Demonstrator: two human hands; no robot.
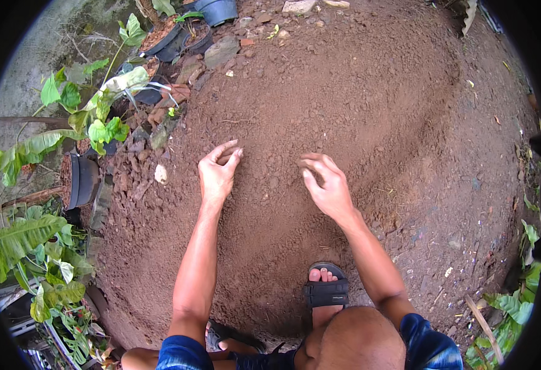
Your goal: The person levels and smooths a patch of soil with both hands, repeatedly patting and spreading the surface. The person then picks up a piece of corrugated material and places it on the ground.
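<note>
My left hand (218, 170) is over loose brown soil (270, 212), its thumb close to its curled fingers. Whether something small sits between those fingertips cannot be made out. To the right, my right hand (328, 185) is over the same soil, with bent fingers and a gap between them and the thumb. Its fingertips are slightly blurred, and I see nothing held there. The soil between the hands is crumbly, with small clods. Both hands are apart from each other.
Potted plants in black plastic pots (83, 180) line the left side, by stones (222, 52) and brick pieces (176, 92). Leafy plants (515, 307) and a stick (483, 326) are at lower right. My sandalled foot (327, 289) and bent knee (363, 340) are below.
</note>
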